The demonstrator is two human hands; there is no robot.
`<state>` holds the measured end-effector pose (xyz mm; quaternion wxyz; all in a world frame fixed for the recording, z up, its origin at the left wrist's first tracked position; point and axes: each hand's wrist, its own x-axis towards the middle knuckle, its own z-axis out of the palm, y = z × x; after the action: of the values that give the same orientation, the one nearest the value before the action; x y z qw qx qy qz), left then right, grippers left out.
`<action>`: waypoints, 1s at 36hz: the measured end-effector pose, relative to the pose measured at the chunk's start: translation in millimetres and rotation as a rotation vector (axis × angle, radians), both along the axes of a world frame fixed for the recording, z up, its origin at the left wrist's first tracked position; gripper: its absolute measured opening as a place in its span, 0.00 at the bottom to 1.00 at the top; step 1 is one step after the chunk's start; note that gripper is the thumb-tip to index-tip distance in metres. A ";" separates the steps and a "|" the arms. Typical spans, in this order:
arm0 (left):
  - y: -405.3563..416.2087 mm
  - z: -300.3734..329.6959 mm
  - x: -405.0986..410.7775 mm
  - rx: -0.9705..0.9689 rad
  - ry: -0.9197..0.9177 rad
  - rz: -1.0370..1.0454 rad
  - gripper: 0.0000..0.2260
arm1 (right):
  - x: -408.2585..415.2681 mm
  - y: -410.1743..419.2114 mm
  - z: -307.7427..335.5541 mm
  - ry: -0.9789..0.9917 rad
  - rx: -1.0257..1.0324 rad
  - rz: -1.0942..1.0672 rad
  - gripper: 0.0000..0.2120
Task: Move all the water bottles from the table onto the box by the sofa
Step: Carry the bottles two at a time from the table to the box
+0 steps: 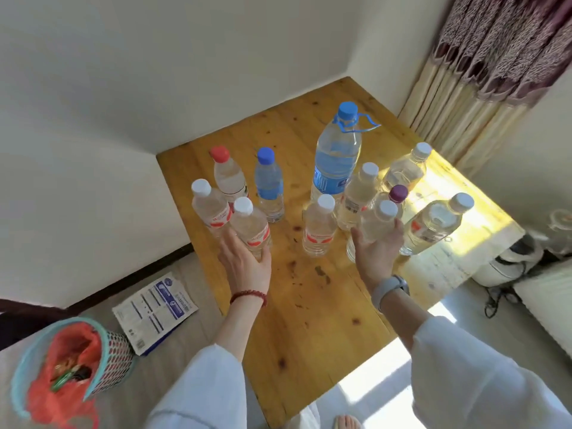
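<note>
Several clear water bottles stand on a wooden table (309, 305). My left hand (244, 261) curls around the base of a white-capped bottle (249, 226) at the front left. My right hand (376, 252) wraps around another white-capped bottle (379, 221) at the front right. Between them stands a lone white-capped bottle (318, 230). Behind are a tall blue-capped bottle with a carry loop (335, 156), a small blue-capped one (269, 184), a red-capped one (227, 174) and a purple-capped one (397, 193). No box or sofa is in view.
A wall corner borders the table at the back and left. A teal waste basket with an orange bag (71, 370) and a printed packet (154, 311) lie on the floor at left. A curtain (483, 72) hangs at the right, above a white appliance (507, 267).
</note>
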<state>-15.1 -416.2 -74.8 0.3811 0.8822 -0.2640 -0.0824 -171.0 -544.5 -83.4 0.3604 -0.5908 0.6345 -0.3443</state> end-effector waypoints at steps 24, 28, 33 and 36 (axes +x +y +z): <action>15.0 -16.5 -0.2 -0.205 -0.005 -0.461 0.35 | -64.8 61.3 3.5 -0.023 0.020 0.150 0.35; 17.3 0.1 -41.5 -0.196 0.033 -0.565 0.38 | -101.6 83.9 18.2 -0.079 0.034 0.169 0.34; 3.8 20.5 -120.8 -0.215 0.100 -0.752 0.40 | -169.1 111.6 33.2 0.010 -0.039 0.176 0.33; -2.9 30.6 -180.3 -0.146 0.123 -0.870 0.38 | -226.3 130.0 39.0 0.092 -0.055 0.116 0.35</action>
<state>-195.4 -419.1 -44.2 0.3870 0.6533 -0.5927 -0.2687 -397.3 -414.5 -44.4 0.3338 -0.6514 0.6053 -0.3129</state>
